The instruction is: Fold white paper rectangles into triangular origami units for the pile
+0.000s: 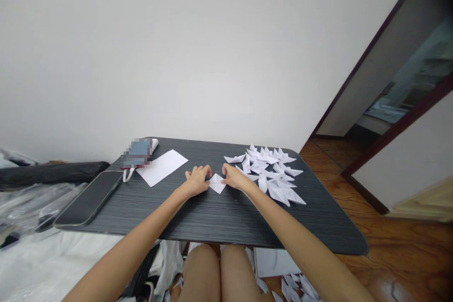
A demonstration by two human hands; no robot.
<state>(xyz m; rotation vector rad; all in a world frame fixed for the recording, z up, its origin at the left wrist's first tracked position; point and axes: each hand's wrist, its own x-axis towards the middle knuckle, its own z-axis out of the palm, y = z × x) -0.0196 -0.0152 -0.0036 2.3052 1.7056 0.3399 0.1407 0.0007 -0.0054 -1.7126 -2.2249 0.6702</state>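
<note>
Folded paper (217, 183) flat on the desk (212, 217), near its middle, pinned between both hands. Left hand (198, 180) touching the paper's left edge, fingers curled and pressed together on it; right hand (233, 177) touching the right edge, fingers likewise closed down on the fold. Small diamond shape, one point aimed toward the body, long axis running roughly away from the body, so each hand meets a slanted side. Both equally near, neither clearly ahead; paper directly between the fingertips, no gap visible on either side. Whether pinched or only pressed flat: cannot tell at this size.

Right of the paper, just past the right hand, a heap of folded boats (269, 170), some touching the right wrist area. Left of the paper, well apart, a blank sheet (162, 167) lying slantwise. Beyond the sheet, farther left, a blurred device (138, 152) with a white cable, and nearer the desk's left edge a dark phone (90, 198), face up. Below the desk edge, knees and more scraps of paper on the floor.
</note>
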